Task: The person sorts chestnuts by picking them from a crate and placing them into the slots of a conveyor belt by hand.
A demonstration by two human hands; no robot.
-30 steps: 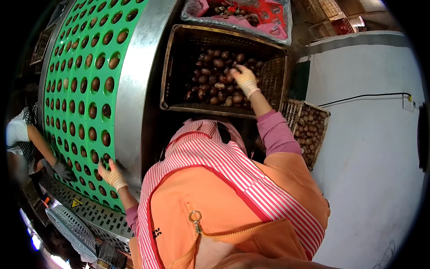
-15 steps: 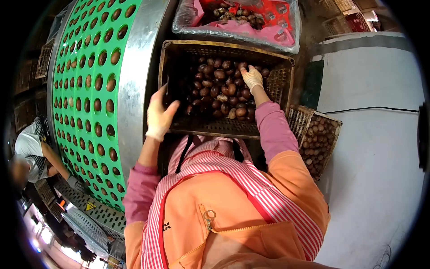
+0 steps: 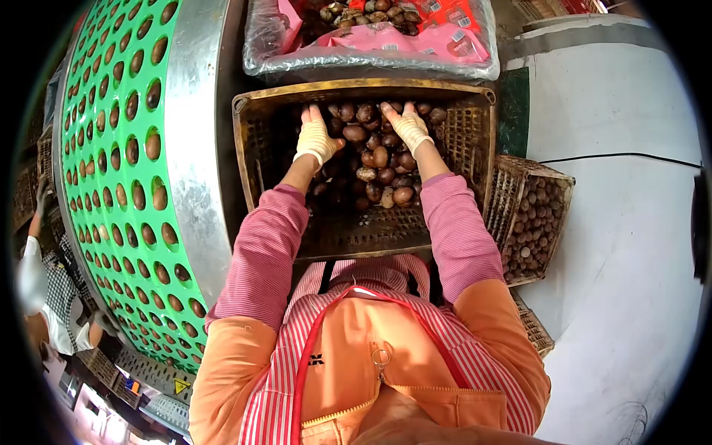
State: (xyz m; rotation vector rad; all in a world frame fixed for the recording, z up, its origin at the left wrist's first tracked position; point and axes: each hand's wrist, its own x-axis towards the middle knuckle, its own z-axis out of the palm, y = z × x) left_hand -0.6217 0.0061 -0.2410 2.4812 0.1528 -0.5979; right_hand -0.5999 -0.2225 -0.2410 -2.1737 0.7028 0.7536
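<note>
Both my hands reach into a brown plastic crate [image 3: 363,241] that holds a pile of dark brown, egg-shaped objects [image 3: 380,156]. My left hand [image 3: 317,138], its palm wrapped in a cream covering, is over the left part of the pile, fingers stretched forward and thumb apart. Over the back right of the pile is my right hand [image 3: 408,127], covered the same way, with its fingers spread against the brown objects. Neither hand shows anything gripped, though some fingertips are partly hidden among the pile.
Left of the crate, a metal edge [image 3: 196,141] borders a green panel [image 3: 157,211] with rows of holes holding similar brown objects. A plastic-lined bin [image 3: 371,65] stands behind. At right is another filled crate [image 3: 538,222] by a pale wall. A person [image 3: 59,311] is at far left.
My left hand has moved from the crate's left rim into it, onto the pile. My right hand remains at the back right of the pile. The camera view has shifted.
</note>
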